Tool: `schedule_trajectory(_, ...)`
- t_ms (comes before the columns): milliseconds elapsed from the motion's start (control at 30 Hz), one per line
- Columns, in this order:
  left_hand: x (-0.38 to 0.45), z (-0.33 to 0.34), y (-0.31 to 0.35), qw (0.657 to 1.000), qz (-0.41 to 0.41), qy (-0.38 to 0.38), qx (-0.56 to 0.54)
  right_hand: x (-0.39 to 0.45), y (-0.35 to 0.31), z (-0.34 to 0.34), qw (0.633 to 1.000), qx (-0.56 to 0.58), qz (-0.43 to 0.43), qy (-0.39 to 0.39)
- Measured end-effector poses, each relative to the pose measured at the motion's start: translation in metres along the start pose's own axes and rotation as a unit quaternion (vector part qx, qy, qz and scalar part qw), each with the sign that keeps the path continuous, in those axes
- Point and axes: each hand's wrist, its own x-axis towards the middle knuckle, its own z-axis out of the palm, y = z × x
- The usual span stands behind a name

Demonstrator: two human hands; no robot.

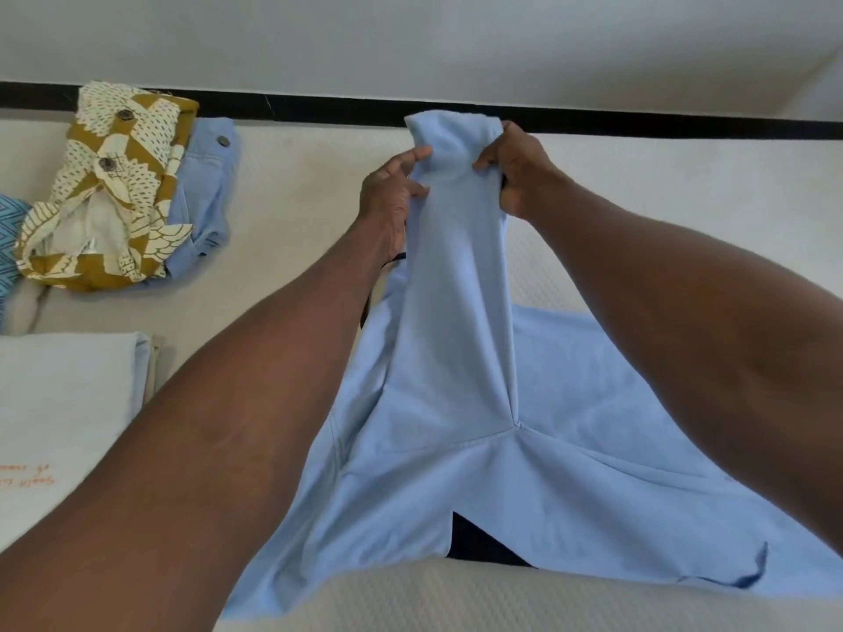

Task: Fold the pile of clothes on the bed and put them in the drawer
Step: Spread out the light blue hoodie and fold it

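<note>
- The light blue garment [524, 472] lies nearest, its broad body spread flat on the bed [319, 184] below both forearms, with a dark strip showing through a slit at the near hem.
- A long narrow part of it — a sleeve or leg, I cannot tell which — is drawn up and away from the body, held taut between the two hands.
- The left hand [387, 198] pinches the left edge of that strip with fingers and thumb curled on the cloth; the right hand [515, 166] grips the right edge the same way.
- Holding both edges likely straightens the strip so it can be laid over the body in a clean fold; this garment's fold looks only begun.
- Left of the left hand and well apart sits a mustard-and-cream patterned garment [114, 189] on top of another pale blue garment [205, 184] — whether folded or waiting is unclear.
- Nearer, beside the left forearm, rests a folded white cloth [68, 403].
- No drawer is in view.
- Nothing lies in the path of the fold.
</note>
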Motion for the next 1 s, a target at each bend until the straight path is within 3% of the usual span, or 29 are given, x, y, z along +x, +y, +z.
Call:
schedule_trajectory(100, 0.001, 0.004, -0.013, 0.992, -0.061, 0.041, 0.098, 0.012, 0.011, -0.009, 0.991, -0.1, 0.062, 0.057)
schedule_trajectory(267, -0.006, -0.002, -0.038, 0.985, -0.108, 0.037, 0.131, 0.008, 0.024, -0.025, 0.988, -0.11, 0.108, -0.023)
schedule_trajectory(400, -0.013, -0.007, -0.046, 0.982, -0.072, 0.029, 0.173, 0.016, 0.013, -0.023, 0.983, -0.144, 0.104, -0.045)
schedule_trajectory(500, -0.02, -0.007, -0.042, 0.969, -0.042, 0.091, 0.224, 0.018, 0.006, -0.014, 0.99, -0.118, 0.071, -0.019)
schedule_trajectory(600, -0.041, -0.003, -0.031, 0.991, -0.111, 0.051, 0.059, 0.004, 0.004, -0.008, 0.997, -0.049, 0.052, -0.024)
schedule_trajectory(733, -0.073, -0.016, -0.025, 0.958, -0.213, -0.021, -0.192, -0.059, 0.003, -0.014, 0.995, 0.044, -0.003, -0.092)
schedule_trajectory(867, -0.12, -0.024, -0.025, 0.963, -0.183, -0.014, -0.199, -0.149, 0.033, -0.037, 0.98, 0.007, -0.094, -0.173)
schedule_trajectory(1000, -0.194, -0.044, -0.061, 0.965, -0.221, 0.004, -0.143, -0.249, 0.121, -0.078, 0.969, -0.126, 0.002, -0.211)
